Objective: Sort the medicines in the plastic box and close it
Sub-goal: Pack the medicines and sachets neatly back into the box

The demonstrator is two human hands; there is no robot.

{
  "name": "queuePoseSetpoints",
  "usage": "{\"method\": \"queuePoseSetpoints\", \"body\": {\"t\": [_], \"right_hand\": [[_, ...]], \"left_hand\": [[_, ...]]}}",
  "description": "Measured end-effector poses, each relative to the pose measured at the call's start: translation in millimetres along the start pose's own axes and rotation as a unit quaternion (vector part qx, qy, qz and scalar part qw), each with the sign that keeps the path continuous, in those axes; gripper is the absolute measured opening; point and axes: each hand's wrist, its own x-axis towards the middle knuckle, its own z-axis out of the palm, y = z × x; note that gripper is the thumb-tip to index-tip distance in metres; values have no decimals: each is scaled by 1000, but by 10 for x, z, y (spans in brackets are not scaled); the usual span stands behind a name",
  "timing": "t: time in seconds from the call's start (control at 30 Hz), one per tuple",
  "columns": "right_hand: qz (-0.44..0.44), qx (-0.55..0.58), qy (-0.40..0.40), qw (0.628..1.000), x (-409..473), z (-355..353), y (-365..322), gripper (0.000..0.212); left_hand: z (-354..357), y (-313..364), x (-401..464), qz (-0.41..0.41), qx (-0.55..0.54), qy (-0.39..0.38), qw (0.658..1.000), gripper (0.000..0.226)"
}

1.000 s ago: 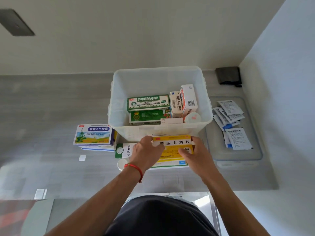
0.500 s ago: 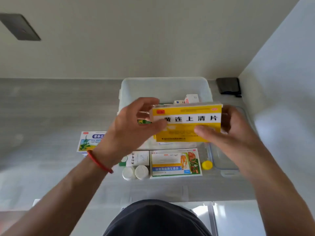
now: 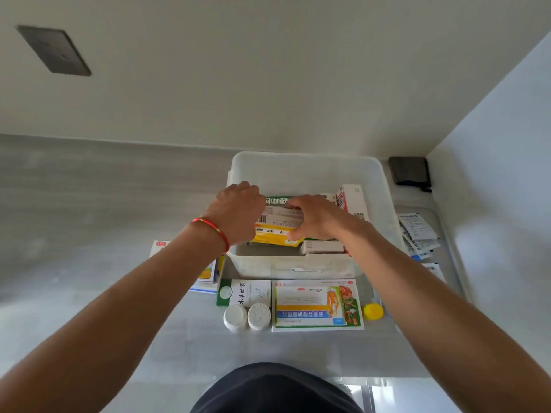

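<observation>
The clear plastic box (image 3: 307,171) stands open on the grey counter. Inside it, my left hand (image 3: 238,210) and my right hand (image 3: 316,219) both hold a yellow medicine carton (image 3: 277,234) by its ends, tilted, low in the front of the box. Behind it lie a green carton (image 3: 277,200) and a white and red carton (image 3: 353,199) standing at the right. In front of the box lie a large white and green carton (image 3: 316,305), a small white and green carton (image 3: 244,292), two white bottles (image 3: 247,317) and a yellow cap (image 3: 372,311).
The box lid (image 3: 447,263) lies to the right with several paper sachets (image 3: 417,234) on it. A blue and white carton (image 3: 208,272) sits left of the box, partly under my left arm. A dark object (image 3: 410,172) is in the back right corner by the wall.
Both hands lifted the yellow carton from the counter in front of the box, raised it, then lowered it into the box's front part.
</observation>
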Motion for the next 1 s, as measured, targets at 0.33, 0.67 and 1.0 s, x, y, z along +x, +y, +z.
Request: {"method": "queuePoseSetpoints", "body": {"t": [0.33, 0.67, 1.0], "right_hand": [[18, -30, -93, 995, 73, 165, 184, 65], [5, 115, 152, 982, -689, -39, 337, 31], [-98, 261, 371, 886, -1657, 118, 197, 17]], "left_hand": [[226, 248, 384, 7, 97, -208, 973, 46], [436, 254, 494, 40, -30, -299, 953, 69], [152, 351, 157, 16, -297, -78, 951, 34]]}}
